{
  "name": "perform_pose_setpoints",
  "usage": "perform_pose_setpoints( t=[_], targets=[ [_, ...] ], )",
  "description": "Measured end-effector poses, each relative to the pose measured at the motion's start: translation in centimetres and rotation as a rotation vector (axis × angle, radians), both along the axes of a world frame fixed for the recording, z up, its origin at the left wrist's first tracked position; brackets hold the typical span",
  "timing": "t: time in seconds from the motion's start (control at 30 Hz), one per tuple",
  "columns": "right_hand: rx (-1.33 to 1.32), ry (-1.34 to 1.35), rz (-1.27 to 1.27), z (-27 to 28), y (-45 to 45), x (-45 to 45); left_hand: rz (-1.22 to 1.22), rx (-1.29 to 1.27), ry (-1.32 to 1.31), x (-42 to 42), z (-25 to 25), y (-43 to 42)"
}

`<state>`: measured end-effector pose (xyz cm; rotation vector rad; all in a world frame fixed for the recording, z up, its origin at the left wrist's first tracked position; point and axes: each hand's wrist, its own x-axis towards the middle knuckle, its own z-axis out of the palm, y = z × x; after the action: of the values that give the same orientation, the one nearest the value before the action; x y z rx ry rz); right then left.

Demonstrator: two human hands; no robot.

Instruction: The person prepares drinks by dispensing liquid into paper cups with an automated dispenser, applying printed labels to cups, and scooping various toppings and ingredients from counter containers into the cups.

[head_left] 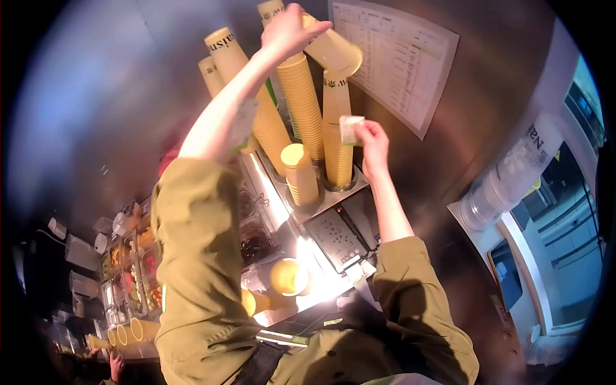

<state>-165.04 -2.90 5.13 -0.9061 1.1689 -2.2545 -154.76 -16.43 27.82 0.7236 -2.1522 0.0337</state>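
My left hand (289, 31) reaches up over the cup stacks, its fingers closed on a cream paper cup (339, 52) tilted on its side. Lower and to the right, my right hand (373, 142) pinches a small white label (351, 129). The label is in front of the right-hand stack of printed paper cups (337, 106). Below my left hand rises another tall cup stack (301, 106). A pale, label-like patch (244, 125) shows at my left forearm; I cannot tell what it is stuck to.
A short cup stack (299, 176) stands on the metal counter holder, above a dark keypad device (335, 239). An open cup (289, 277) is near my body. Food trays (131, 276) are at left, clear plastic cups (507, 173) at right, and a printed sheet (401, 58) on the wall.
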Motion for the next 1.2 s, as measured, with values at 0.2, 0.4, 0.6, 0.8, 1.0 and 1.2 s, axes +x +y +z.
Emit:
perform_pose_setpoints(
  t=[0.2, 0.4, 0.6, 0.8, 1.0, 1.2],
  targets=[
    [-0.505, -0.486, 0.41, 9.6, 5.4, 5.7, -0.664, 1.35, 0.675, 10.3, -0.5, 7.0],
    [-0.439, -0.356, 0.443, 13.7, 8.8, 12.7, -0.966, 1.958, 0.935, 17.4, -5.8, 15.2],
    [-0.455, -0.219, 0.314, 15.2, 11.1, 18.8, -1.043, 1.827, 1.084, 21.6, -8.9, 19.5],
    [-0.229, 0.363, -0.184, 14.5, 13.1, 22.6, -0.84, 1.305, 1.226, 24.0, -11.1, 23.9],
    [-0.218, 0.158, 0.626, 11.0, 15.8, 27.2, -0.992, 1.44, 1.466, 28.3, -14.9, 29.5],
    [-0.137, 0.395, 1.053, 10.1, 18.1, 33.6, -0.274, 0.858, 1.131, 38.0, -18.7, 34.7]
  ],
)
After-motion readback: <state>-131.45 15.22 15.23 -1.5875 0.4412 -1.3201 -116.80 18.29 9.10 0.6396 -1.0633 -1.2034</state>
